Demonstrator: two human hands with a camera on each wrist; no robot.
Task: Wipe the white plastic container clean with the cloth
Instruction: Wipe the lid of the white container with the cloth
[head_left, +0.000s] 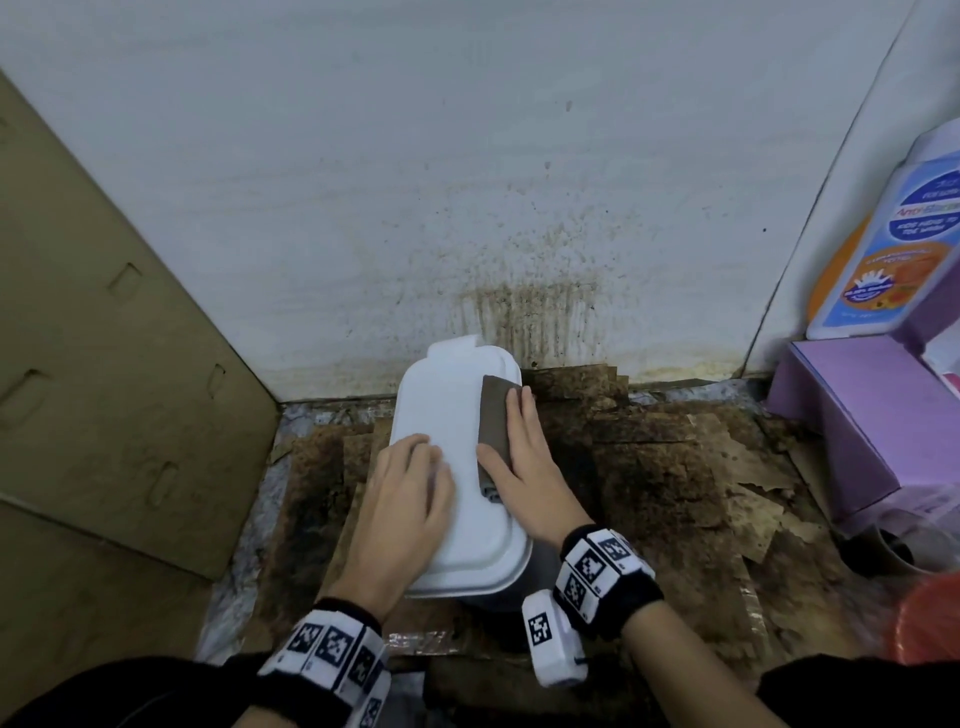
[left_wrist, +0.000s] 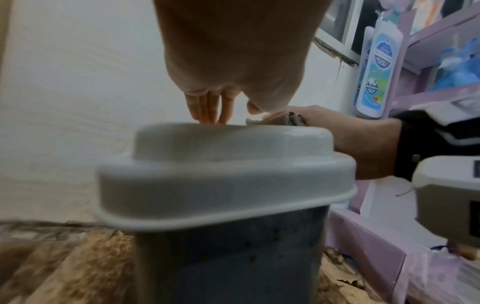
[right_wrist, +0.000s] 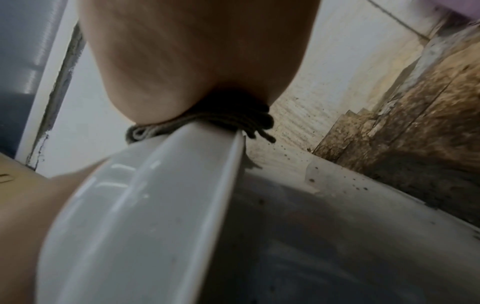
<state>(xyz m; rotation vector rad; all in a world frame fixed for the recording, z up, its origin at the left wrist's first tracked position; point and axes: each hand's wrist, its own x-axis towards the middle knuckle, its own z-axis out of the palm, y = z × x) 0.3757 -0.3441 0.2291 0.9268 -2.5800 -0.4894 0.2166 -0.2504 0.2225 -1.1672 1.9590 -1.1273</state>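
Note:
The white plastic container (head_left: 452, 415) stands upright on stained cardboard, its white lid facing up and its dark, speckled body (left_wrist: 228, 257) below. My left hand (head_left: 413, 475) lies flat on the near left part of the lid, with straight fingertips (left_wrist: 210, 115) touching the top. My right hand (head_left: 519, 447) presses a folded brown-grey cloth (head_left: 493, 415) flat against the lid's right edge. In the right wrist view the cloth (right_wrist: 207, 125) is squeezed between my palm and the lid rim (right_wrist: 155, 205).
A cardboard panel (head_left: 104, 364) leans at the left. The white wall (head_left: 519, 312) behind is spattered brown. At the right stand a purple box (head_left: 857, 415) and a blue-labelled bottle (head_left: 883, 249). A dark cup (head_left: 883, 551) and an orange object (head_left: 930, 618) sit near right.

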